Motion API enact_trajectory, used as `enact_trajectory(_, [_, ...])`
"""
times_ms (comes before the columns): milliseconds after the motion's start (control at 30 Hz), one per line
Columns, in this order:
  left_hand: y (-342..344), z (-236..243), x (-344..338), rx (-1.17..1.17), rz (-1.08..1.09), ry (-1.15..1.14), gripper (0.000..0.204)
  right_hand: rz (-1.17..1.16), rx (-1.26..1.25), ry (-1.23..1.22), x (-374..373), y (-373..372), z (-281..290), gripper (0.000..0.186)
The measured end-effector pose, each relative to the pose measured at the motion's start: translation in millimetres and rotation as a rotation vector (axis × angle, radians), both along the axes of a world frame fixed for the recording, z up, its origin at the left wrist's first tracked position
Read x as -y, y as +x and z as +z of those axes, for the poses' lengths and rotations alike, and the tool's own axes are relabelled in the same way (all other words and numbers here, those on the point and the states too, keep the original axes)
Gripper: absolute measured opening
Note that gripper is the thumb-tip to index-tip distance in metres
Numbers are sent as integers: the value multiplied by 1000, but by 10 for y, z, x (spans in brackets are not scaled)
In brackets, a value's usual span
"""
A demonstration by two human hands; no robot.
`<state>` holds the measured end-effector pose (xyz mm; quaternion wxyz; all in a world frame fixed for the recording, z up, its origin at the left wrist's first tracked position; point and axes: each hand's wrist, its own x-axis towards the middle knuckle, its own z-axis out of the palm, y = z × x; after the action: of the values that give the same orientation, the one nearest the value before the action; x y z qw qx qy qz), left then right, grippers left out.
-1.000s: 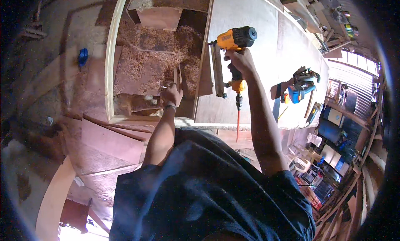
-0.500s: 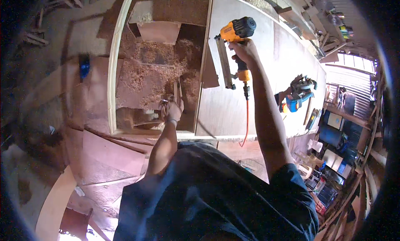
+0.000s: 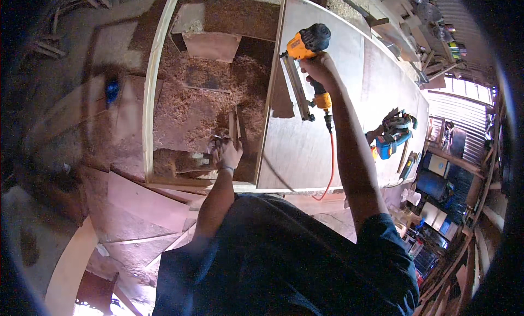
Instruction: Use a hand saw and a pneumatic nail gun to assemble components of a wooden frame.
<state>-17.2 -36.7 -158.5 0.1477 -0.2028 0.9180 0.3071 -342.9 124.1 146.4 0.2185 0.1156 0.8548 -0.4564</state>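
Observation:
My right hand [image 3: 322,71] is closed round the grip of an orange and black nail gun [image 3: 309,42], which is held above a pale wooden panel [image 3: 322,152]. Its long magazine slants down toward me, and a red air hose [image 3: 332,168] hangs from the handle end. Inside the open bay of the wooden frame [image 3: 148,114], my left hand [image 3: 226,152] has its fingers curled. Something small and shiny shows at those fingers, too small to name. Narrow wood strips [image 3: 236,122] stand just beyond this hand; whether it grips them is unclear.
A blue and dark cordless power tool [image 3: 388,144] lies on the panel to the right. Sawdust covers the ground [image 3: 188,116] seen through the frame. A pink-lit board [image 3: 144,201] lies at lower left. Timber offcuts [image 3: 390,37] are piled beyond the panel.
The view has shifted slightly. The nail gun sits a little further left over the panel, and its hose bows out more to the right. Both hands keep their curled grips.

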Motion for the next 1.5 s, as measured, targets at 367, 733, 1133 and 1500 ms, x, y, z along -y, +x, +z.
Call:
enact_trajectory(367, [-93,308,29,52,45,60,48,64,-104,135,-142,-797,-25,30])
enact_trajectory(733, [116,-269,-29,-50,14,-69,44,44,-89,138,-111,-1184,-413,23])
enact_trajectory(1133, [-130,426,90,280,-47,88,58,82,-71,107,-141,-1366,-134,36])
enact_trajectory(1500, [62,69,0,-92,38,-112,39,70,-92,3,8,-1871,-236,32])
